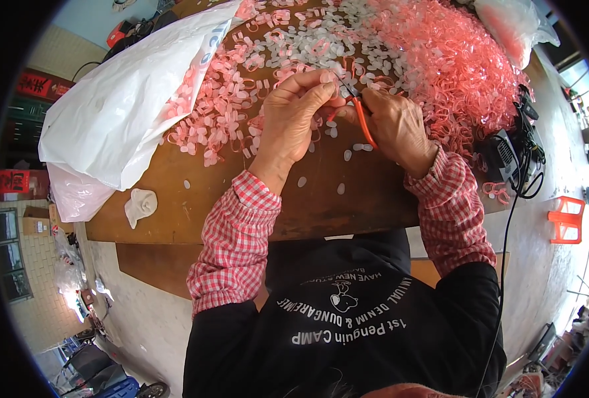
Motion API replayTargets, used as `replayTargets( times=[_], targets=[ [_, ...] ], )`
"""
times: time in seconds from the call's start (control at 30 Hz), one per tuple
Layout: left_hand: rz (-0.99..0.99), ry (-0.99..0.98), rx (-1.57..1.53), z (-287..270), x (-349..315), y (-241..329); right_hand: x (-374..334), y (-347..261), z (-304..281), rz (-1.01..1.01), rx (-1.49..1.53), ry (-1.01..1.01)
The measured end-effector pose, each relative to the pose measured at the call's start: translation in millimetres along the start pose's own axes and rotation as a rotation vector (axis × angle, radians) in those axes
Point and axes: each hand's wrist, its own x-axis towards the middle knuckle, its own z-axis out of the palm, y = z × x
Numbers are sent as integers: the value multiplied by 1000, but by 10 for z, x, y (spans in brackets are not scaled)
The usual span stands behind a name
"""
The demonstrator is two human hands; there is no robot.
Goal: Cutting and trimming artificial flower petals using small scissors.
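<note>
While the right hand's (397, 126) grip clasps orange-handled metal scissors (361, 119), their blades angle up-left to the left hand's (294, 113) fingertips, that grip's hold unclear.

Red-and-white checked sleeves (238, 242), black top (347, 325)

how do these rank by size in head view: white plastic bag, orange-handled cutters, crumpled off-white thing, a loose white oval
1. White plastic bag: largest
2. Orange-handled cutters and crumpled off-white thing: unsure; the right hand partly hides the cutters
3. Loose white oval: smallest
</note>
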Motion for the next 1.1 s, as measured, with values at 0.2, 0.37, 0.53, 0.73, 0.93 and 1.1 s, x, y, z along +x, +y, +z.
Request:
replayTargets(
  times=[0.2, 0.37, 0.53, 0.73, 0.93, 1.1],
  targets=[
    [309, 55, 333, -3, 27, -84, 54, 96, -79, 199, 404, 15],
    [378, -21, 654, 52, -64, -133, 77, 107, -75, 210, 657, 0],
    [442, -72, 695, 91, -72, -154, 67, 188, 7, 49, 600, 27],
    [494, -98, 735, 51, -70, -226, 49, 206, -47, 290, 807, 34],
    [222, -102, 406, 61, -63, -110, 97, 398, -118, 394, 534, 56],
    [-27, -60, 3, -20, -26, -100, 79, 256, -65, 45, 136, 113]
  ],
)
